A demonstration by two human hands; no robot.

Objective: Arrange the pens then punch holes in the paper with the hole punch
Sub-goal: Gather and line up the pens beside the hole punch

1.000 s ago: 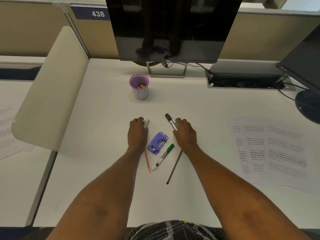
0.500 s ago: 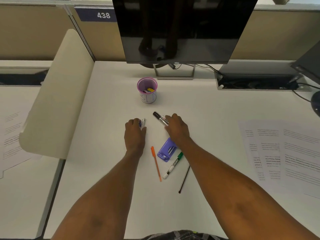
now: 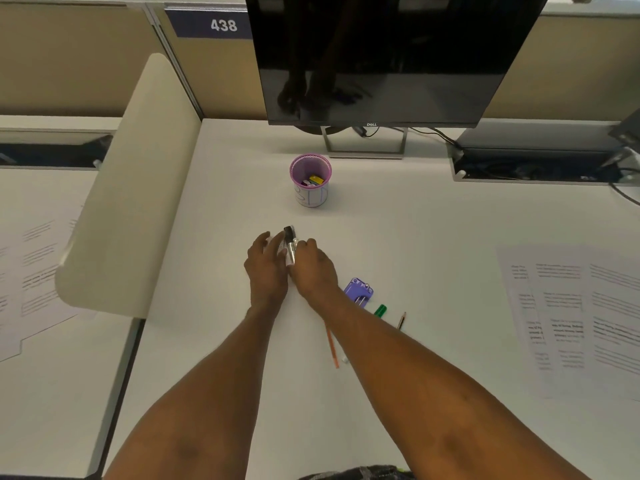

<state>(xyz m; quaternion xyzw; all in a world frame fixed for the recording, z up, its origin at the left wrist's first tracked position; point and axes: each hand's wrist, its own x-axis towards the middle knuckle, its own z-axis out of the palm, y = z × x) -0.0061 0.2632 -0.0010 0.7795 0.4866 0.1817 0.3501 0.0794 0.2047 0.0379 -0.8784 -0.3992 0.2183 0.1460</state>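
Note:
My left hand [image 3: 266,268] and my right hand [image 3: 313,270] meet at the desk's middle, side by side. Between them stands a black-capped marker [image 3: 290,245], gripped by my right hand, its cap pointing away from me. My left hand's fingers are spread against the marker; whether a pen is still in that hand is hidden. The purple hole punch [image 3: 358,292] lies to the right of my right wrist. A green-capped marker [image 3: 380,311], a thin dark pen [image 3: 401,320] and an orange pen [image 3: 332,344] lie partly under my right forearm. Printed paper sheets [image 3: 571,317] lie at the right.
A purple-rimmed pen cup [image 3: 310,180] with small items inside stands beyond my hands. A dark monitor [image 3: 381,57] on a stand fills the back. A cable tray [image 3: 540,164] is at back right, a curved cream divider [image 3: 131,188] at left, and more paper [image 3: 31,271] on the neighbouring desk.
My right hand has carried the black-capped marker leftward until it meets my left hand. The view has shifted, so the punch and the loose pens now sit lower right.

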